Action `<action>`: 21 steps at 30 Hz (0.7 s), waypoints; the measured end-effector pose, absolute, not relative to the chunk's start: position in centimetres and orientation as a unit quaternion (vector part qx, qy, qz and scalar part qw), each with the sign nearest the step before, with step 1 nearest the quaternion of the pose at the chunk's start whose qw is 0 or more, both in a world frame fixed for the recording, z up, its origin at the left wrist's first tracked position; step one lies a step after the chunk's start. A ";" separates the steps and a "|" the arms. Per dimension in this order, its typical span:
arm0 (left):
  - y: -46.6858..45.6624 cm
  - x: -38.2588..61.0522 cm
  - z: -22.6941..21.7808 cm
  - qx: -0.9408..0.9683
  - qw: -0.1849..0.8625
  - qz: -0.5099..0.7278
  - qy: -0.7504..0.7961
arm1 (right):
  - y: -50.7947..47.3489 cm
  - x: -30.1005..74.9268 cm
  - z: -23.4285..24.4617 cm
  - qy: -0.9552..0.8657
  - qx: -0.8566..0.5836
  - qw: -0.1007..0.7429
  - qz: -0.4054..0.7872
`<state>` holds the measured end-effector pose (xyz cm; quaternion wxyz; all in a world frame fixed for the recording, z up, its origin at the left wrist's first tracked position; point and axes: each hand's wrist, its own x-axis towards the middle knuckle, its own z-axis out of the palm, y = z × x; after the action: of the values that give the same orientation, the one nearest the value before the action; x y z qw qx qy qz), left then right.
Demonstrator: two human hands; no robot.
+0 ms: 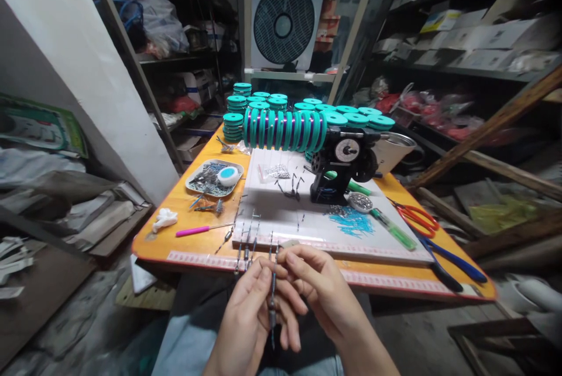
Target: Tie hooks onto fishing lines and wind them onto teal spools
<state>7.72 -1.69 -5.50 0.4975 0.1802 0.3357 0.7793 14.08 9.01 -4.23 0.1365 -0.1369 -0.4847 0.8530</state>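
At the table's front edge, my left hand (252,306) and my right hand (314,279) are close together, thumbs and fingertips pinched. Between them hangs a thin dark fishing line rig (272,311) with small bead-like parts and a darker piece near its lower end. My left fingers are closed around its upper part. My right thumb and forefinger pinch near the top of the rig; the exact grip point is hidden. Several similar line rigs (246,250) hang over the board's front edge, left of my hands.
A white board (276,212) lies on the orange table (175,247). On it stands a black winding machine (345,159) carrying teal spools (285,129). Around it are a parts tray (215,191), a pink-handled hook tool (193,231), blue pieces (351,222), red scissors (421,221) and blue-handled pliers (461,262).
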 end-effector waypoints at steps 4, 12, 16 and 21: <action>-1.7 7.7 -5.7 0.186 0.502 0.768 0.351 | 9.7 14.5 -3.9 -0.564 -0.172 0.187 0.786; -1.5 7.2 -5.5 0.174 0.438 0.746 0.471 | 16.3 10.6 0.1 -0.755 -0.167 0.278 0.569; -1.1 7.3 -5.4 0.174 0.428 0.728 0.506 | 18.9 6.6 0.6 -0.769 -0.163 0.200 0.586; -0.9 7.5 -5.6 0.211 0.321 0.740 0.552 | 19.2 5.4 1.2 -0.746 -0.162 0.164 0.625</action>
<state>7.54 -0.88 -5.61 0.3211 0.2109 0.5520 0.7401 5.40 19.23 1.21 0.1640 -0.1618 -0.7458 0.6250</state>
